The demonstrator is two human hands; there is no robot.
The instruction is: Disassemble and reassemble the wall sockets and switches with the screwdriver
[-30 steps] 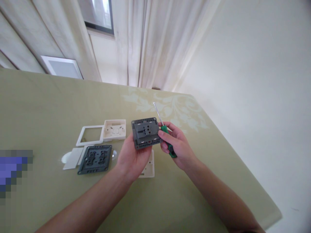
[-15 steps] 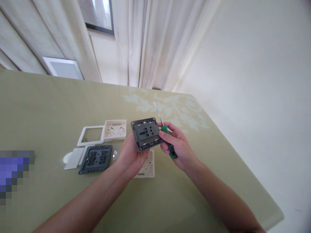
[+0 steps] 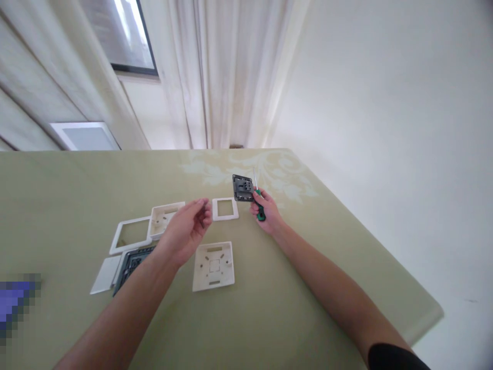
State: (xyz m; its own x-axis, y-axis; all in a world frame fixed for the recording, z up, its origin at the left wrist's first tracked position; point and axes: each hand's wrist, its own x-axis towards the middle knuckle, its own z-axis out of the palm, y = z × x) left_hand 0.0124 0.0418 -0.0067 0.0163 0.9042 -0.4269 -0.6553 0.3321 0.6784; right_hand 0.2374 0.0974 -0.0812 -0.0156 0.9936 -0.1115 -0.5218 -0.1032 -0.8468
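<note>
A white back box [image 3: 213, 265] is lying nearest, open side up, on the green surface [image 3: 292, 313]; leftward, a dark grey plate [image 3: 131, 262] is sitting partly hidden by the left forearm [image 3: 133, 313], a white panel [image 3: 105, 276] and white frame [image 3: 131, 246] clustering beside it, perhaps as one set. Farther, the left hand [image 3: 188, 227] is hovering before a second back box [image 3: 159, 219], fingers curling; I cannot tell whether they are grasping anything. Another frame [image 3: 225, 217] is lying beyond, between the hands. The right hand's [image 3: 268, 211] fingers are gripping a green-handled screwdriver [image 3: 261, 213] and grey wall-plate module [image 3: 242, 188] together, apparently sparing the left hand.
</note>
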